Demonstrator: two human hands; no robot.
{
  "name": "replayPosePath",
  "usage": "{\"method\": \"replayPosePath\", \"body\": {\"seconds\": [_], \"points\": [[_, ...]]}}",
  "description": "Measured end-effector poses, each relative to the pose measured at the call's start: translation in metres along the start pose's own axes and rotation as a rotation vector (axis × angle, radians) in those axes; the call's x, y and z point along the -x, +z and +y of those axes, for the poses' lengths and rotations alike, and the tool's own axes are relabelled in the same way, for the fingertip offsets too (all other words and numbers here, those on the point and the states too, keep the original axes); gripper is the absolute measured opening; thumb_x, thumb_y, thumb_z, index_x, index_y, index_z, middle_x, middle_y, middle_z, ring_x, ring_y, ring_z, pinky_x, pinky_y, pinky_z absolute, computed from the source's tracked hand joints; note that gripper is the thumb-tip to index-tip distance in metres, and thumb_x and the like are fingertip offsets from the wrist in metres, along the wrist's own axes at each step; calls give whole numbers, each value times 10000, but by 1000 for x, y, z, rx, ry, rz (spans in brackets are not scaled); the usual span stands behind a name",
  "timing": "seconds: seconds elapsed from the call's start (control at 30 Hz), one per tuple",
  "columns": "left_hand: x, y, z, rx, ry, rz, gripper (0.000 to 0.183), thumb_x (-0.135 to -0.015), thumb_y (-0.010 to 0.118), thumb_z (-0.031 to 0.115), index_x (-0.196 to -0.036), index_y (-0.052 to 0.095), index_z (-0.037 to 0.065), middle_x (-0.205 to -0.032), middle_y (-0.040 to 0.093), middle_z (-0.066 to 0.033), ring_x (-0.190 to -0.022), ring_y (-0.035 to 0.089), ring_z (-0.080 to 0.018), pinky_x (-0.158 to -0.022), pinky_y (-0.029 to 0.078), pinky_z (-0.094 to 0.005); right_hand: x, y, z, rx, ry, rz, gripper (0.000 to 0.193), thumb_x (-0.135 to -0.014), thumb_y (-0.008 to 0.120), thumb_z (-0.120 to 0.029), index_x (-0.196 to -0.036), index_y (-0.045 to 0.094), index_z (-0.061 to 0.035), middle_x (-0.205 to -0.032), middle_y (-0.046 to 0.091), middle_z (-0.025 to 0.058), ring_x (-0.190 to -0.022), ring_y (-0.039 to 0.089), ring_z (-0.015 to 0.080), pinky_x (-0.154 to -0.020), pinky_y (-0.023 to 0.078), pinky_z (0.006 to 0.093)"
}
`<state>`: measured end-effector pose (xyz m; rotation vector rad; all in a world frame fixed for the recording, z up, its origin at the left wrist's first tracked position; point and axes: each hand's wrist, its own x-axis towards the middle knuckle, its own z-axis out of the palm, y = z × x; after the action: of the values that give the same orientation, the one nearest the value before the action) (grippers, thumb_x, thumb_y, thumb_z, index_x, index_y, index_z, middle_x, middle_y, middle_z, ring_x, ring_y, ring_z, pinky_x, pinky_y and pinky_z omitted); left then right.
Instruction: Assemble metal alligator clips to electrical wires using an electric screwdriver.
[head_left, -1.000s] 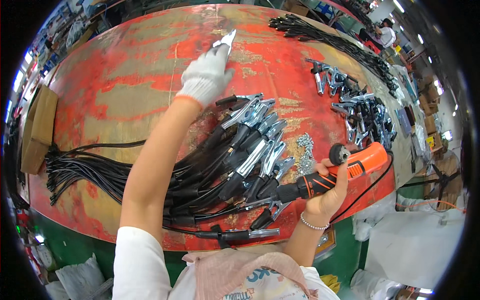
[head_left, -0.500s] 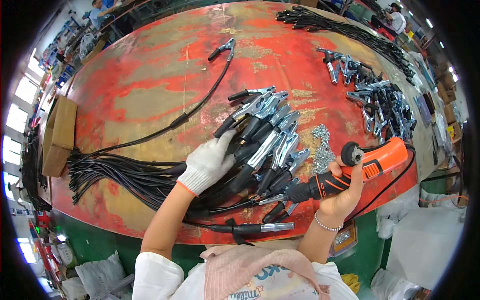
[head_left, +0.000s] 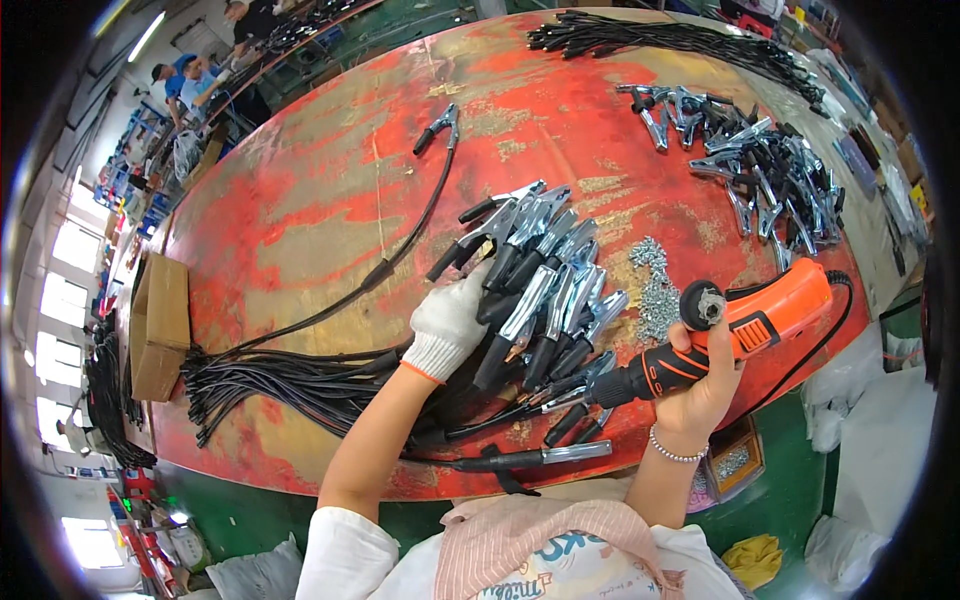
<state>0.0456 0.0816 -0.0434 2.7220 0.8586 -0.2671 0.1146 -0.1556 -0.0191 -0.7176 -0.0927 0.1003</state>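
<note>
White-gloved fingers of the left hand reach in among a cluster of silver spring clamps with black handles, at the middle of the tabletop; their tips are partly hidden, so whether they grip a clamp cannot be told. The bare right hand, a beaded bracelet at its wrist, holds an orange and black power tool, fingers wrapped around its body, the tip pointing left to the near side of the cluster.

Black cables run from the clamps to the left, their far ends gathered near an open cardboard box. One more clamp lies close to the near edge. Beyond the cluster, a single clamp on its own curving cable lies apart.

Just right of the cluster is a small heap of screws. Farther right sits a pile of loose clamps, and behind it a long bundle of black cables. The tabletop is worn red and tan. At upper left, several people stand at another bench.
</note>
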Motion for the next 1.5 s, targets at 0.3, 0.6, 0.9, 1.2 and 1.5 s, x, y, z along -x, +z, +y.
{"method": "replayPosePath", "body": {"seconds": [0.3, 0.6, 0.9, 1.2, 1.5], "points": [[8, 9, -31, 1303, 28, 269, 380, -902, 533, 116, -1246, 426, -5, -997, 580, -61, -833, 569, -111, -683, 494, -244, 1, -4, -8, 10, -3, 25, 286, -844, 638, -127, -1080, 487, -71, -872, 534, 30, -687, 507, 126, -594, 453, 238], [100, -63, 28, 1516, 2, 584, 217, -878, 500, 91, -1055, 451, -25, -731, 523, -81, -495, 428, -79, -403, 326, -197, 10, 1, 0, -30, 75, -47, 750, -760, 641, 75, -1389, 265, -90, -942, 596, 48, -726, 566, 124, -625, 497, 257], [137, -46, 14, 1793, 152, -48, 633, -825, 616, 112, -1360, 289, 20, -863, 648, -129, -560, 577, -116, -436, 421, -201, 38, 56, 46, 147, 388, -303, 679, -734, 696, 57, -1308, 347, -39, -920, 625, 66, -841, 617, 134, -772, 495, 260], [131, -38, 10, 1779, 112, -182, 677, -822, 622, 116, -1384, 258, 16, -866, 644, -132, -570, 581, -117, -445, 418, -197, 37, 59, 52, 123, 379, -370, 677, -724, 723, 42, -1291, 362, -41, -936, 616, 62, -873, 620, 129, -779, 504, 258], [130, -40, 14, 1779, 79, -181, 691, -802, 633, 127, -1381, 277, 2, -869, 633, -109, -573, 569, -94, -453, 413, -169, 30, 53, 50, 161, 329, -437, 673, -720, 709, 63, -1287, 360, -34, -940, 613, 68, -885, 622, 138, -768, 513, 267]]}}
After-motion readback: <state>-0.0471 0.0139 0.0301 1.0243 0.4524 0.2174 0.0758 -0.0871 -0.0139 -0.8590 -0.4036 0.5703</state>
